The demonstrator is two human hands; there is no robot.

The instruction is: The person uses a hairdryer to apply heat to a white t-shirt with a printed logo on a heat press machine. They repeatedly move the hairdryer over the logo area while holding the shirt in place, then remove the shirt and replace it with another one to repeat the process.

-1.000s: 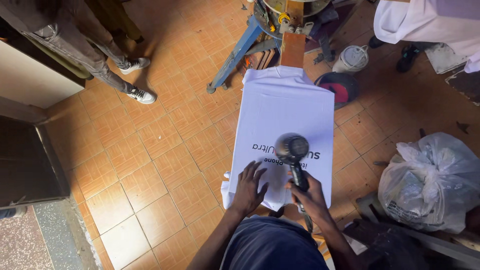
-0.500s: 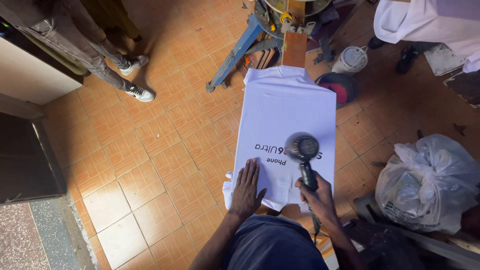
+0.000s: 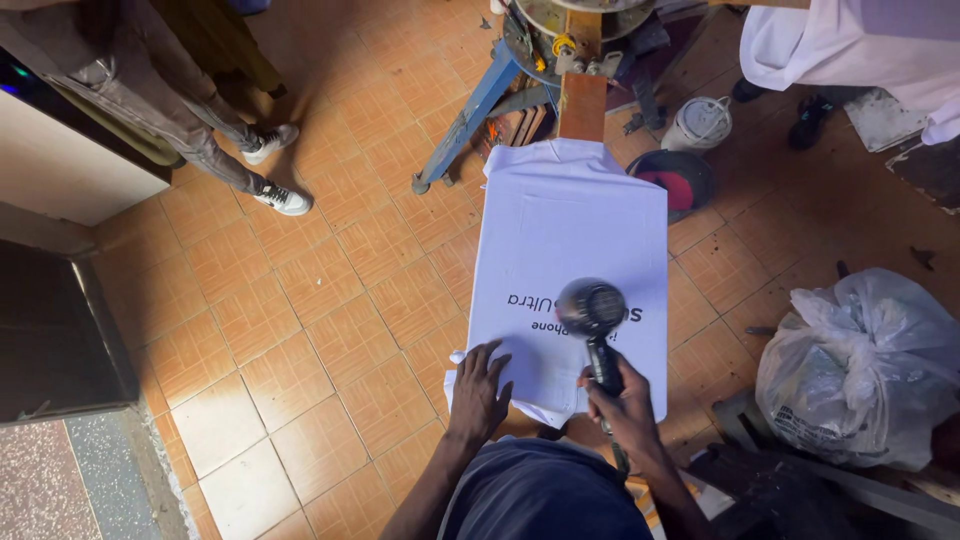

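A white T-shirt (image 3: 575, 215) with dark printed lettering lies stretched flat over a board, its collar end toward me. My left hand (image 3: 481, 385) presses flat on the shirt's near left corner, fingers spread. My right hand (image 3: 622, 400) grips the handle of a black heat gun (image 3: 592, 312), whose round head points down over the lettering. The board is fixed to a wooden arm (image 3: 583, 102) of a printing stand with a blue metal leg (image 3: 470, 115).
A person in grey trousers and white sneakers (image 3: 270, 170) stands at the upper left. Another person in white (image 3: 850, 45) is at the upper right. A full plastic bag (image 3: 860, 365) lies right. A white container (image 3: 698, 123) and a round red-and-black object (image 3: 670, 178) sit on the tiled floor.
The heat gun has shifted along the lettering, first right then back slightly left. My left hand stays flat on the shirt's near corner.
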